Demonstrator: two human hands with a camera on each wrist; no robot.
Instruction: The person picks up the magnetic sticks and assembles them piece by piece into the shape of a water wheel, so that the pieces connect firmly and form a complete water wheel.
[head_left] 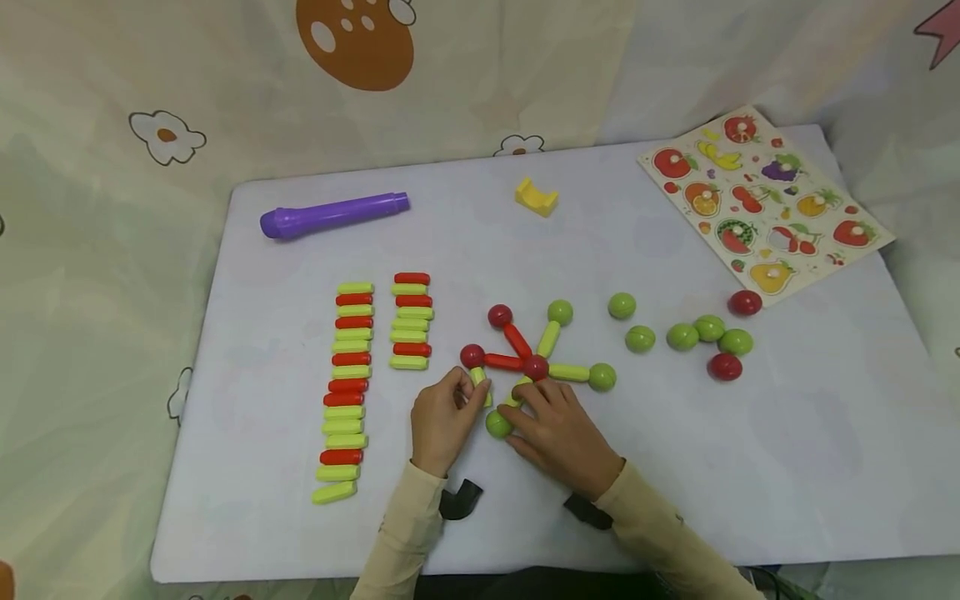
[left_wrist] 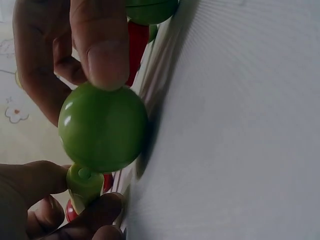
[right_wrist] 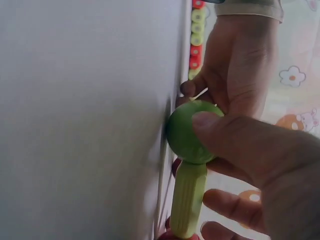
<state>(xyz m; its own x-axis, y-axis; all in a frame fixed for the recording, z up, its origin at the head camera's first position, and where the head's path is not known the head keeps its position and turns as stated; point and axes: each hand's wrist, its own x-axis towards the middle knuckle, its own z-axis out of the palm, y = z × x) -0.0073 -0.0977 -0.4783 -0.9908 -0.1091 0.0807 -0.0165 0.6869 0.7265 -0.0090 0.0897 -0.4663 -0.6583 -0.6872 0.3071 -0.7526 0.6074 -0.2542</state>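
Between thumb and fingers, my left hand pinches a light green rod, whose far end meets a red ball. My right hand holds a green ball, thumb pressed on it and fingers behind. That ball sits on a second light green rod leading to the central red ball. From this centre, red rods run to two red balls and light green rods to green balls. The right fingers partly cover the lower rod in the head view.
Two columns of red and light green rods lie left of the hands. Loose green balls and red balls lie to the right. Farther back are a purple marker-like stick, a yellow curved piece and a fruit puzzle board.
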